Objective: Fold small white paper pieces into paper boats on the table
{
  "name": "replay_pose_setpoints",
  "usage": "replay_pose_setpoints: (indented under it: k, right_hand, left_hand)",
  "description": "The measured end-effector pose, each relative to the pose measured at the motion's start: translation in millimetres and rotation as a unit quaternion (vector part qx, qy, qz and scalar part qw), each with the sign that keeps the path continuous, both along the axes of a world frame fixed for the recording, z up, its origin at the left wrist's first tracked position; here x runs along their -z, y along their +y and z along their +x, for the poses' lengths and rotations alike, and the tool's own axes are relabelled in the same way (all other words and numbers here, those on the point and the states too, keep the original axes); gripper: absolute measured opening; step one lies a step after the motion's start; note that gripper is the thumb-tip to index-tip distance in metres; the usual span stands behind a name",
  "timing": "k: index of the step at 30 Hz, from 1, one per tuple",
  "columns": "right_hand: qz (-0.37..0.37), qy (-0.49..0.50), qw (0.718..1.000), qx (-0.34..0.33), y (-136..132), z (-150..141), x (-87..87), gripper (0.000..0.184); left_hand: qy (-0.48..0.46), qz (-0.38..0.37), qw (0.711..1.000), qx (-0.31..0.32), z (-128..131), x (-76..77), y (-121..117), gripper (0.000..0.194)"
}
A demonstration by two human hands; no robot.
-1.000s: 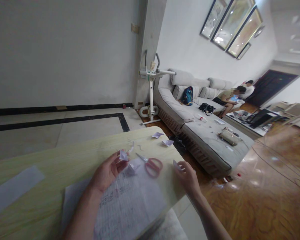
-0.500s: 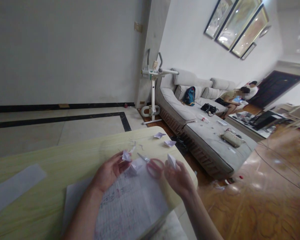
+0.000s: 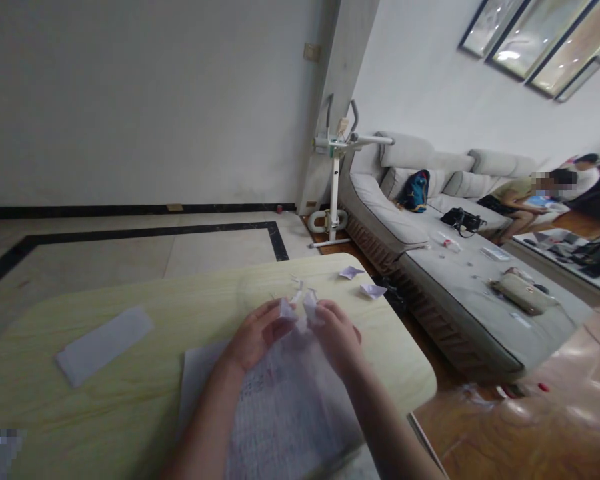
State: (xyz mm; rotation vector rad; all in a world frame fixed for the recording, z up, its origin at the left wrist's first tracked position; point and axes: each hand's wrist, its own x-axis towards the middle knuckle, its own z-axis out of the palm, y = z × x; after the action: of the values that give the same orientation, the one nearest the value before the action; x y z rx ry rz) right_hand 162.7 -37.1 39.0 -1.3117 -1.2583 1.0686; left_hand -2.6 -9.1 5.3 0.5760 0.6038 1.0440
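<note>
Near the far edge of the table, my left hand [image 3: 260, 335] pinches a small folded paper piece [image 3: 287, 311] between thumb and fingers. My right hand [image 3: 337, 335] grips another folded paper piece [image 3: 310, 304], close beside the first with a narrow gap between them. Both hands are above a sheet of paper with handwriting [image 3: 285, 413], which lies under my forearms. Thin paper scraps [image 3: 297, 285] lie just beyond my fingertips. Two folded paper pieces [image 3: 351, 273] rest on the table beyond my right hand. The scissors are hidden behind my right hand.
A folded white paper strip [image 3: 105, 343] lies on the pale table [image 3: 80, 420] to the left. Past the table's right edge stands a grey sofa [image 3: 465, 293] with bags on it. Two people sit at its far end. A white exercise machine [image 3: 334, 193] stands by the wall.
My right hand has moved left with its folded paper, up close to the piece in my left hand, and now covers the scissors. The view has turned left.
</note>
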Motion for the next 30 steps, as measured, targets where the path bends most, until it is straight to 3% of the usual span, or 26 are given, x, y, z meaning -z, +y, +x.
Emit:
replay_pose_setpoints:
  k: [2, 5, 16, 30]
  right_hand:
    - [-0.013, 0.109, 0.994, 0.014, 5.6, -8.0, 4.1, 0.018]
    - [0.007, 0.164, 0.986, 0.028, 10.9, -13.0, 5.8, 0.016]
    - [0.024, 0.062, 0.997, 0.031, 15.0, -19.9, 0.5, 0.013]
    - [0.015, 0.005, 1.0, 0.021, 15.8, -18.9, 2.9, 0.016]
  left_hand:
    - [0.012, -0.001, 1.0, -0.01, 0.5, 0.2, 0.1, 0.027]
    - [0.028, 0.003, 0.999, -0.026, 1.2, 0.1, 0.7, 0.028]
    - [0.062, 0.018, 0.997, -0.051, 2.9, 1.8, 2.8, 0.032]
    - [0.091, 0.028, 0.995, -0.021, 3.1, 0.2, 2.4, 0.036]
